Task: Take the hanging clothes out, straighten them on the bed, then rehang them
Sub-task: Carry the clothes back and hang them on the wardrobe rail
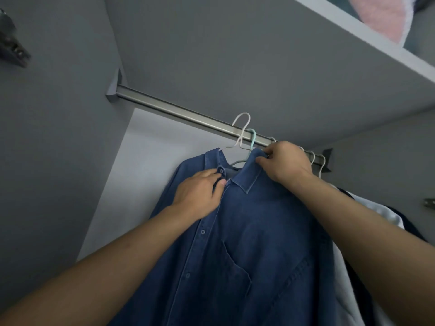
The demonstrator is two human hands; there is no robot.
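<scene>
A blue denim shirt (247,231) hangs in front of me inside a grey wardrobe. It sits on a white hanger (241,135) whose hook rises in front of the metal rail (188,112); whether it rests on the rail I cannot tell. A pale green hanger hook (253,137) is on the rail just behind it. My left hand (200,194) pinches the shirt's left front edge by the top button. My right hand (286,161) grips the right side of the collar near the rail.
More white hangers (316,161) sit on the rail to the right, carrying a white garment (367,208) and a dark one behind my right forearm. A shelf (353,36) above holds pink fabric (381,17). The rail's left part is bare.
</scene>
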